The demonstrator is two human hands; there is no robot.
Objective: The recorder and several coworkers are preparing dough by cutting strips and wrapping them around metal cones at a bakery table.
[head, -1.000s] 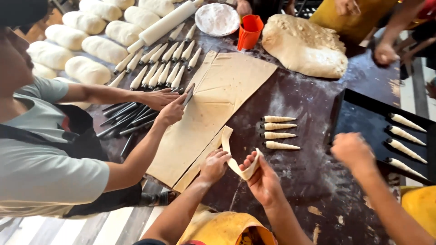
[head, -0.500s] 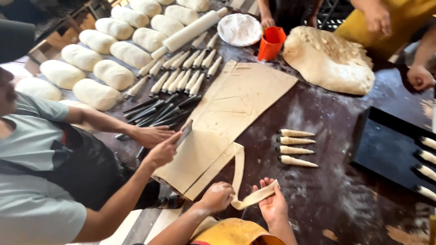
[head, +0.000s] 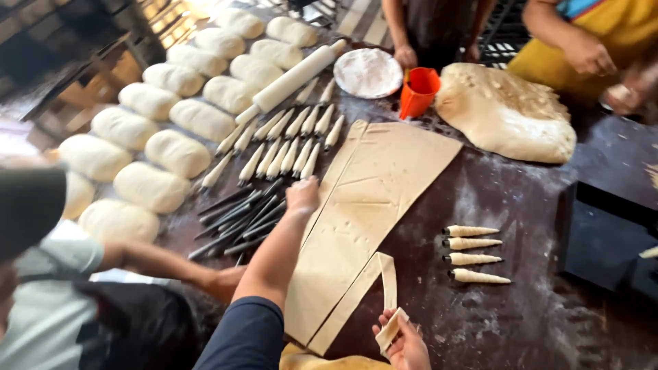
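Left hand [head: 302, 194] mid-frame, closed, contents unclear, above bare cones [head: 236, 219] beside dough sheet [head: 363, 212]. Right hand [head: 404, 342], bottom, pinches strip [head: 388, 288], lifted for wrapping, probably.

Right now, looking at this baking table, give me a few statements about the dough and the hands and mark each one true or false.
1. The right hand holds the end of a pale strip of dough. True.
2. The left hand grips the long white rolling pin. False: it reaches to the edge of the flat tan dough sheet, beside the dark metal cone moulds; the pin lies apart.
3. Four dough-wrapped cones lie in a column right of the sheet. True.
4. The orange plastic cup lies tipped over on the sheet. False: it stands upright beyond the sheet.
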